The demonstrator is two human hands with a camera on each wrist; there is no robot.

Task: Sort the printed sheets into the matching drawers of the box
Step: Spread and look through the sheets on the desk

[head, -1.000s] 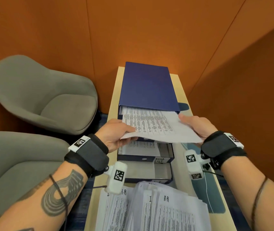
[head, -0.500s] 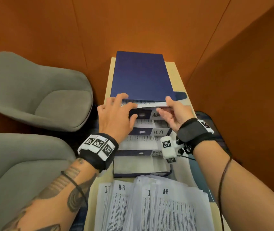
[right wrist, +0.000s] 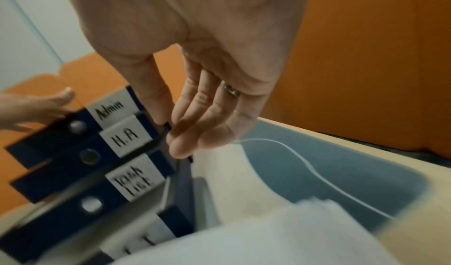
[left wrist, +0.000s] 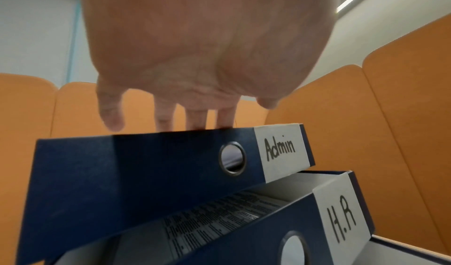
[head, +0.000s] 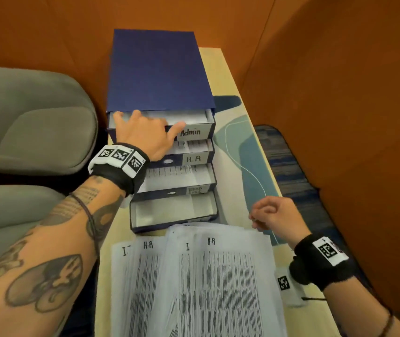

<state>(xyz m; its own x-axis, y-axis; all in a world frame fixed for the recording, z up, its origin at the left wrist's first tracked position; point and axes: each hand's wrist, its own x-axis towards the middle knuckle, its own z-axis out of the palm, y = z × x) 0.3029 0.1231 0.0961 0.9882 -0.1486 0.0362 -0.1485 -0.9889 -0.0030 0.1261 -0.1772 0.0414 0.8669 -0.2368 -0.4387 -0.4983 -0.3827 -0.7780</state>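
**Left hand on the Admin drawer, right hand hanging above the paper pile**

A tall dark-blue cardboard drawer box (head: 157, 69) stands in the upper middle of the frame on a pale wooden counter (head: 223, 62) with a blue-green pattern. Its four drawers are pulled out stepwise toward the bottom of the frame. The top drawer with the handwritten white "Admin" label (head: 191, 131) holds white paper. The left hand (head: 143, 135) lies over that drawer's front edge, fingers spread and fairly straight; in the left wrist view the fingertips (left wrist: 195, 122) reach over the top rim of the drawer front, and I cannot tell whether they press on it. Below it sit the drawer labelled "H.R" (head: 194, 158), with printed sheets inside, then a third drawer with a blurred two-line label (head: 197, 189), also carrying printed paper, and a lowest drawer (head: 172, 211) with a plain white floor.

The loose fanned pile of white printed sheets (head: 194, 283) fills the lower middle of the frame, just in front of the lowest drawer; headings "H.R" and "I" are readable on several. The right hand (head: 276, 216) hovers at the pile's upper right corner, fingers loosely curled, holding nothing I can see. Two grey upholstered chairs (head: 36, 122) stand at the left, orange padded walls (head: 340, 81) behind.
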